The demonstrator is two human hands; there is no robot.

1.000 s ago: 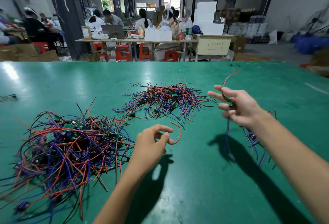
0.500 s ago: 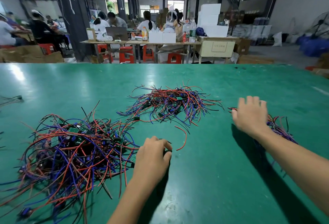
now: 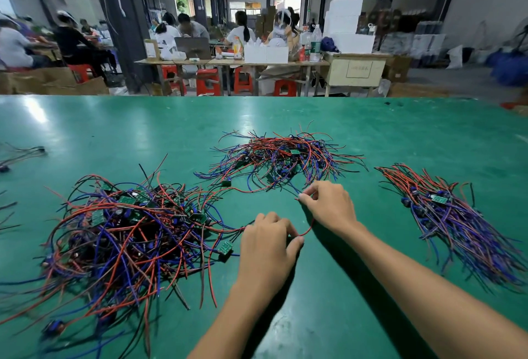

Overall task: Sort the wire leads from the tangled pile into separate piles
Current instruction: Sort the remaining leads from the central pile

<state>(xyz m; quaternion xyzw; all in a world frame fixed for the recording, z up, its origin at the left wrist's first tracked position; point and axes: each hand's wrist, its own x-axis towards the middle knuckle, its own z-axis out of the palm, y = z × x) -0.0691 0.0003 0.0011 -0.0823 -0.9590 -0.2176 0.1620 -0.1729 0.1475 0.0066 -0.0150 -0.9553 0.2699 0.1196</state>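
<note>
Three heaps of wire leads lie on the green table (image 3: 343,316): a big tangled pile (image 3: 123,233) at left, a looser pile (image 3: 283,158) further back, and a combed bundle (image 3: 448,216) at right, well apart from both hands. Left hand (image 3: 267,250), fingers curled, pinches a red wire (image 3: 307,230) arcing toward the right hand (image 3: 328,204), whose fingertips pinch wire ends at the back pile's near edge. Behind, people sit on red stools (image 3: 208,81) at work desks in a dim workshop.
</note>
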